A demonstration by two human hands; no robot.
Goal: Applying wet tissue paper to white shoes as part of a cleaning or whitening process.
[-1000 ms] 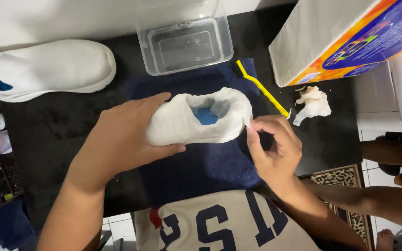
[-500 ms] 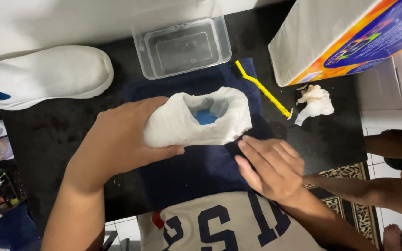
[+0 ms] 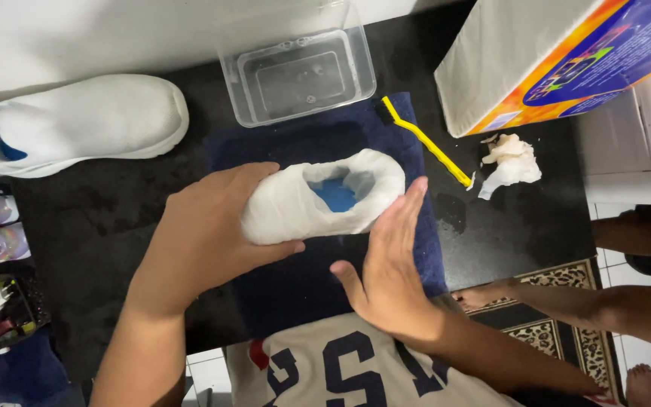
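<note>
The left hand [image 3: 205, 234] wraps its fingers [image 3: 254, 175] over the toe of a small shoe swathed in white tissue paper [image 3: 318, 197], thumb beneath (blue insole showing through the opening). The right hand [image 3: 386, 264] lies flat, fingertips [image 3: 414, 190] touching the heel. Beyond them lie a yellow-handled brush [image 3: 425, 143] and a clear plastic tub [image 3: 299, 74].

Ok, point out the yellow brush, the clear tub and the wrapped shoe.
yellow brush [image 3: 429, 146], head view, middle of handle.
clear tub [image 3: 297, 74], head view, its floor.
wrapped shoe [image 3: 284, 205], head view, white wrapped toe.
</note>
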